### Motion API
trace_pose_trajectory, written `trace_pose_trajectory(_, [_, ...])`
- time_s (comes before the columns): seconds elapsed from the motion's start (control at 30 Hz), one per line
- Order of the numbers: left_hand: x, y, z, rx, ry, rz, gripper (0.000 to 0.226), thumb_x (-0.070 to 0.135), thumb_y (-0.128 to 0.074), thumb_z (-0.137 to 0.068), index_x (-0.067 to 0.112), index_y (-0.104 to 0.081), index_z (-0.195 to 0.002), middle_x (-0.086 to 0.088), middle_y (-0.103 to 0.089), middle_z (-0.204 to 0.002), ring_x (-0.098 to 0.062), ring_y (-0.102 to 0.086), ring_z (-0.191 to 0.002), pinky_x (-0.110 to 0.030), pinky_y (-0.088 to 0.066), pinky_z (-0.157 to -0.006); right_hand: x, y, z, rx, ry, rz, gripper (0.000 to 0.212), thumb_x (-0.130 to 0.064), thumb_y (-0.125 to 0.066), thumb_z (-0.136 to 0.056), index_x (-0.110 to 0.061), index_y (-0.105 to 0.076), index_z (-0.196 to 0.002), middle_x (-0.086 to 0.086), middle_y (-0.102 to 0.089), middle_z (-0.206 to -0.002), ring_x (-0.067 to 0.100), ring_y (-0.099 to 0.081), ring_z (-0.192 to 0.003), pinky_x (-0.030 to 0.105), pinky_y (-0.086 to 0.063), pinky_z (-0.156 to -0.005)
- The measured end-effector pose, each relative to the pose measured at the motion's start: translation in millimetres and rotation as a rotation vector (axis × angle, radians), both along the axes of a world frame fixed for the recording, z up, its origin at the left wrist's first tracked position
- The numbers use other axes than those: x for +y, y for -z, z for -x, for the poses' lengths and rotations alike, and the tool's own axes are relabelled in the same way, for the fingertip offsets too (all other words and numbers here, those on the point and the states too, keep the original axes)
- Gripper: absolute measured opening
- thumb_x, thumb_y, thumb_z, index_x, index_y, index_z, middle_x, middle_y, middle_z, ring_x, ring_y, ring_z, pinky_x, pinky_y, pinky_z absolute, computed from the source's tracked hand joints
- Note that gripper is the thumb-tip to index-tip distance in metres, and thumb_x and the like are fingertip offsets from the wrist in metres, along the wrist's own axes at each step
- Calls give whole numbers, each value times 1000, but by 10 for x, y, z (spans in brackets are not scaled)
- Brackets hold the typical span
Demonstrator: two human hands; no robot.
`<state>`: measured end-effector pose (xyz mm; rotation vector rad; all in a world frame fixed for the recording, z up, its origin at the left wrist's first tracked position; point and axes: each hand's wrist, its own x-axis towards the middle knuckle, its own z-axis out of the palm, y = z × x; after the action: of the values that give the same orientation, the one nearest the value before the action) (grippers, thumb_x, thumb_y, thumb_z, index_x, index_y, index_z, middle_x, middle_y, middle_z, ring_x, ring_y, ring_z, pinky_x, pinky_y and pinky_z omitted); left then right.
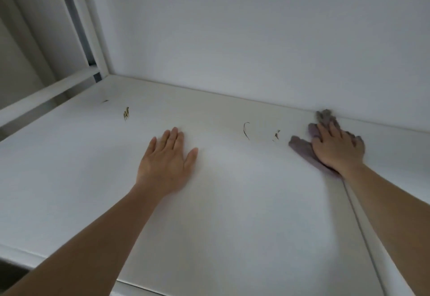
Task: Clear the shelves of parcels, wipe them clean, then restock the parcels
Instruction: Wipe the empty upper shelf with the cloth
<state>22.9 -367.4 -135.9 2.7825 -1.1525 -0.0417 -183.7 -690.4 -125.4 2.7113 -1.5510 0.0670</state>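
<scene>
The white shelf board (pixel 221 202) fills the view and carries no parcels. My left hand (pixel 166 158) lies flat on it, palm down with straight fingers. My right hand (pixel 337 147) presses a grey-purple cloth (pixel 302 149) onto the board near the back wall, fingers spread over it. The cloth's far end bunches against the wall. Dark scuff marks (pixel 246 130) and a brownish mark (pixel 126 112) show on the board between and left of my hands.
The white back wall (pixel 256 40) rises behind the shelf. A white upright post (pixel 90 23) and a side rail (pixel 46 95) frame the left end. A seam (pixel 363 221) runs along the board under my right forearm.
</scene>
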Motion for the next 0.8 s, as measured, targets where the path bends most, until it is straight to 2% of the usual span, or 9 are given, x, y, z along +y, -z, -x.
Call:
trace_pose_trajectory(0.07, [-3,18,-20,-11,12,0,70,54,-7,-99,13,-3,-156,0,3,-163,-13,5,-150,-35,3,-122,36,2,-327,-22,-43,-54,56,-48,-16,-99,-33,-24,-152,-2,-9,-165,24,-17,-149,50,-5,-119])
trace_pose_trajectory(0.2, [23,22,-20,-3,6,9,68,52,-7,-100,15,-5,-156,1,3,-163,-11,4,-149,-33,3,-121,638,11,-652,-18,-368,-11,62,-45,-10,-92,-33,-26,-151,-4,-15,-164,18,-23,-146,45,-10,-118])
trace_pose_trajectory(0.3, [25,-4,6,7,6,12,66,51,-7,-100,16,-4,-156,2,3,-163,-10,4,-149,-32,3,-121,1186,2,-528,-18,-598,2,76,-53,-1,-82,-38,-16,-156,-12,-2,-165,11,-12,-149,38,-1,-121])
trace_pose_trajectory(0.4, [28,-24,34,17,4,22,66,51,-7,-100,17,-3,-156,3,3,-163,-9,4,-149,-32,3,-121,1100,39,-194,-45,-747,14,72,-50,-6,-85,-37,-24,-154,-11,-15,-163,12,-23,-145,39,-8,-121])
trace_pose_trajectory(0.5, [31,-18,66,10,-3,37,66,52,-7,-100,18,-3,-156,4,3,-163,-9,5,-149,-33,3,-121,377,76,50,-93,-582,117,64,-44,-19,-88,-30,-47,-144,-2,-41,-154,25,-52,-128,43,-32,-106])
trace_pose_trajectory(0.6, [7,28,96,-45,-22,89,63,49,-12,-101,18,-8,-156,4,-2,-163,-10,0,-149,-34,1,-122,-296,29,41,-16,-154,41,71,-57,-3,-84,-44,-32,-147,-9,-23,-162,25,-39,-138,48,-26,-112])
trace_pose_trajectory(0.67, [-14,42,69,-54,-24,101,62,48,-15,-102,18,-10,-155,4,-3,-163,-9,0,-149,-34,1,-121,-302,-20,-259,-22,-21,-11,64,-58,-4,-89,-42,-30,-146,-5,-22,-162,28,-33,-142,51,-19,-115])
trace_pose_trajectory(0.73, [-4,42,17,-52,-30,104,60,47,-16,-102,19,-10,-155,4,-3,-163,-8,0,-149,-33,2,-121,27,-45,-695,-63,-73,-33,61,-54,-7,-91,-34,-36,-141,0,-25,-159,28,-29,-143,53,-15,-116])
trace_pose_trajectory(0.8, [16,39,8,-48,-33,111,59,46,-17,-102,19,-12,-155,4,-4,-163,-8,-1,-149,-32,2,-121,500,-22,-1032,-64,-287,-21,64,-52,-5,-86,-34,-35,-140,-3,-23,-160,23,-28,-144,52,-12,-117])
